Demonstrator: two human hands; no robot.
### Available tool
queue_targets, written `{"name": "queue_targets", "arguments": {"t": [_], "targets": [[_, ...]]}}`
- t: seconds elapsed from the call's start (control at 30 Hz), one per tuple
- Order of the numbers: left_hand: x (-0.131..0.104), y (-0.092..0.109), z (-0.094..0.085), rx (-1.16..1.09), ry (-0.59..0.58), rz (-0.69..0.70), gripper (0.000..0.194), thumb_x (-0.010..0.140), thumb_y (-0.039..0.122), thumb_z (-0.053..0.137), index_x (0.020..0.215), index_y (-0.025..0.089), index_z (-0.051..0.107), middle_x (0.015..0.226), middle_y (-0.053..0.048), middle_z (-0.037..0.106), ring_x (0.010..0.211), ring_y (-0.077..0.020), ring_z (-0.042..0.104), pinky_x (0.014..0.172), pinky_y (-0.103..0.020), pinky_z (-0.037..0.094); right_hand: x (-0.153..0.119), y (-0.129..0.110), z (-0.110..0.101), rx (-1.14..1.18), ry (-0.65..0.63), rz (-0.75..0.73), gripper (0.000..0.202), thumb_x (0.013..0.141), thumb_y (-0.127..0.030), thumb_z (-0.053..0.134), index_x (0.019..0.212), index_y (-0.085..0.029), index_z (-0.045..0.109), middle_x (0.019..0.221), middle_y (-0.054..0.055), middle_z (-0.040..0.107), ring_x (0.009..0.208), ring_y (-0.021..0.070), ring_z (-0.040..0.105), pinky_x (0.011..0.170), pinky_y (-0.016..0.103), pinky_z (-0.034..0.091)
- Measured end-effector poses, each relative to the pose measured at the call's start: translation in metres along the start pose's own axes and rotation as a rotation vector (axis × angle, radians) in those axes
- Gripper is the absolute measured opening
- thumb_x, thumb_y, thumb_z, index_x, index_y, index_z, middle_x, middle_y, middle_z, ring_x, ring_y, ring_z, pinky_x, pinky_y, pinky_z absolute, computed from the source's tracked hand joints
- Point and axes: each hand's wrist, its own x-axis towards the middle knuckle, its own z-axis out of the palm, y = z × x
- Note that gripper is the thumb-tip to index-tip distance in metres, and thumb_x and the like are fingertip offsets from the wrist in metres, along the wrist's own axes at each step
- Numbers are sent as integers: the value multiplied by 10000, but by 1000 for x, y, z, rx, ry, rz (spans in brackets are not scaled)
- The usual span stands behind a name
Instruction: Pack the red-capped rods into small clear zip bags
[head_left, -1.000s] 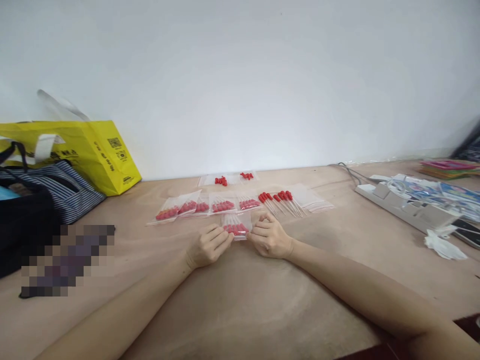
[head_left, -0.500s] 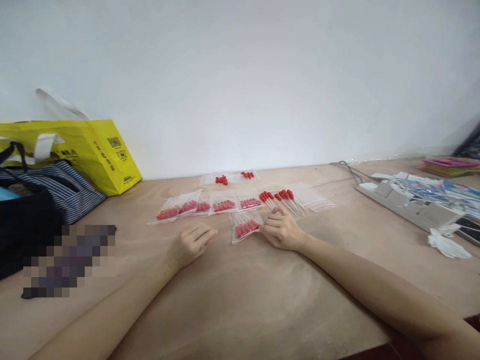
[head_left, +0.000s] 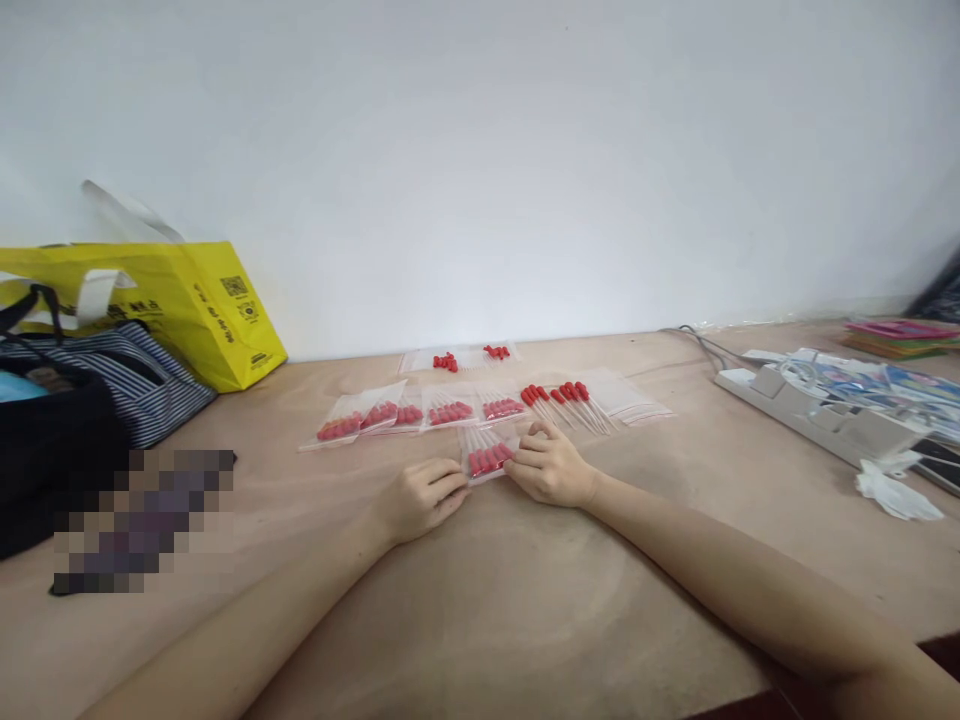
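A clear zip bag [head_left: 487, 453] holding several red-tipped white sticks lies between my hands. My left hand [head_left: 426, 498] has its fingers closed at the bag's lower left corner. On the right side, my right hand [head_left: 551, 466] pinches the bag's edge, fingers curled. Just beyond it, loose red-tipped sticks [head_left: 566, 400] lie fanned out on the table. Other filled zip bags [head_left: 451, 408] form a row behind the bag in my hands. Farther back, more red-tipped sticks [head_left: 445, 362] rest on clear plastic near the wall.
Flat clear bags [head_left: 626, 397] lie right of the loose sticks. A white power strip [head_left: 795, 415] with cables and a crumpled tissue [head_left: 896, 490] sit at the right. At the left stand a yellow bag [head_left: 217, 320] and a striped bag [head_left: 161, 385].
My left hand has moved right and forward to the bag's lower left corner. My right hand has shifted slightly left, and the bag now sits straighter between both hands.
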Motion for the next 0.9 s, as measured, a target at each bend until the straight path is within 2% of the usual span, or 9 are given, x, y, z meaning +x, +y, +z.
{"name": "queue_targets", "arguments": {"t": [0.2,0.37,0.6,0.9], "targets": [[1,-3,2,71,22,47,198,876,145,399,814,154,587,740,-38,632,640,-120,609,593,-211,492,1,-2,-2,70,21,111,153,817,-148,461,722,-164,580,589,-13,550,628,104,431,727,298,291],[2,-4,3,107,20,73,204,882,144,393,826,160,588,726,-28,632,630,-116,606,579,-206,484,12,-13,0,56,39,114,130,819,-232,488,775,-188,602,660,0,592,673,119,441,714,315,277],[4,-3,2,136,16,96,233,878,121,375,792,154,589,699,-40,627,606,-135,601,553,-234,478,25,-25,11,-73,104,-7,192,806,-128,472,644,-157,573,609,2,543,634,118,420,652,323,255],[10,0,-5,104,1,148,255,862,71,324,833,142,568,708,-55,627,628,-150,597,573,-254,491,27,-23,6,-139,121,-146,250,819,-88,427,610,-151,549,616,5,542,607,110,414,641,320,264]]}}
